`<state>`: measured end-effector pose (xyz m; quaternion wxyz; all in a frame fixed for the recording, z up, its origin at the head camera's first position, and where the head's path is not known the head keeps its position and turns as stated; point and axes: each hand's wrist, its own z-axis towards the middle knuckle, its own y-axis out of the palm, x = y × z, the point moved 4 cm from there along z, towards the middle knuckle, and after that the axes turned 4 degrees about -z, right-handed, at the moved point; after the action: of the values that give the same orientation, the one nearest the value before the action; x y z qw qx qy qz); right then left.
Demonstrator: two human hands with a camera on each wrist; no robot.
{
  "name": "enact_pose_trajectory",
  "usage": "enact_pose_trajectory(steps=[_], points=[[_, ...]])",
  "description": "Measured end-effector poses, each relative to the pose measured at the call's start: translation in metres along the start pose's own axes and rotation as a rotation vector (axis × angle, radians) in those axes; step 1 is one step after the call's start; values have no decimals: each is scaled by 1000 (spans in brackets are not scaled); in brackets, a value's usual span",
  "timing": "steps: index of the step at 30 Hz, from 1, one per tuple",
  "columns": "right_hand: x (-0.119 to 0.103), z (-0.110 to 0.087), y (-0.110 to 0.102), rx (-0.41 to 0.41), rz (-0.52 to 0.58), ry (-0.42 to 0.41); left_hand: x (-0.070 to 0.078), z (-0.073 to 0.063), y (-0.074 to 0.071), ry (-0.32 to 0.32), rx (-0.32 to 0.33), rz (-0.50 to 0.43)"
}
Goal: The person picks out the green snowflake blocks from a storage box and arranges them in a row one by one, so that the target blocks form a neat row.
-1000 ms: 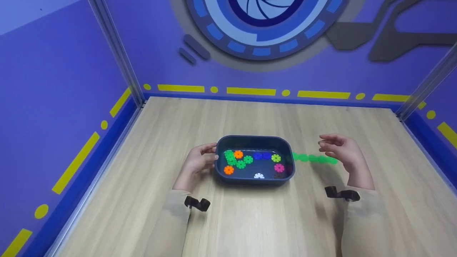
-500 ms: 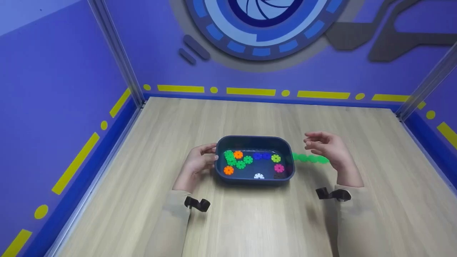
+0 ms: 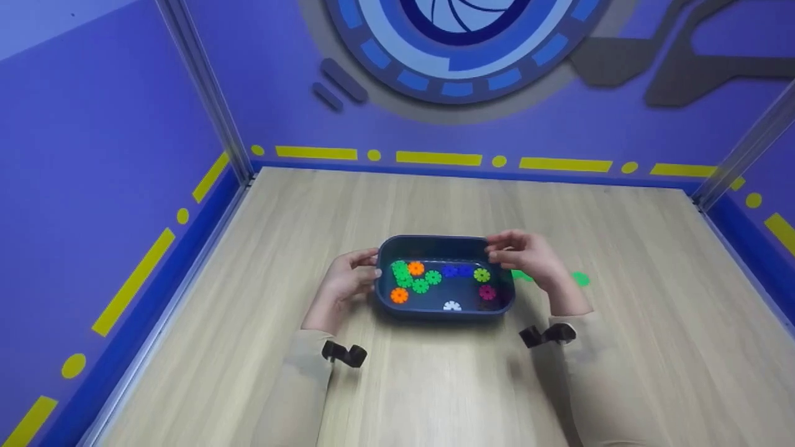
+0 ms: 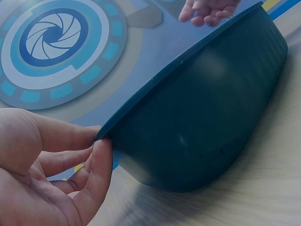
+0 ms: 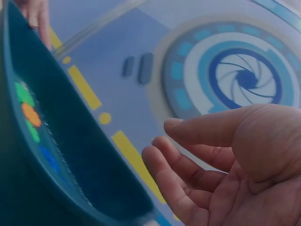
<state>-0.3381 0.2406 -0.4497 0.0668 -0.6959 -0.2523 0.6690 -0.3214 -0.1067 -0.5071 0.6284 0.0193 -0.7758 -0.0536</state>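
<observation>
Dark bin (image 3: 435, 248) stands on the desk (image 3: 447, 379); judged light, stiff, best held by end rims. My left hand (image 3: 340, 282) pinches its left rim; my right hand (image 3: 533, 259) hangs relaxed, empty, near its right end.

Green row (image 3: 581, 279) partly behind right hand (image 3: 528, 257); white disc (image 3: 452, 305) half-hidden

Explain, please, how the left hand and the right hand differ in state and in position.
The left hand pinches the dark bin by its rim; the right hand holds nothing. The left hand is at the bin's left end, while the right hand hovers by its right end. Both hands are bare, and both sleeves carry a black mount.
</observation>
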Motion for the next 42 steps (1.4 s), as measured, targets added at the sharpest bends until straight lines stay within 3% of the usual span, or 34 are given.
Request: enact_pose_trajectory(steps=[8,18,42], points=[[-8,21,33,-64,-12,-22,0,0,0,0,-3,14],[-17,34,69,-100,-128,-29,-1,2,-1,10,-15,19],[-8,48,107,-152,-444,-150,1,-1,0,3,-14,12]])
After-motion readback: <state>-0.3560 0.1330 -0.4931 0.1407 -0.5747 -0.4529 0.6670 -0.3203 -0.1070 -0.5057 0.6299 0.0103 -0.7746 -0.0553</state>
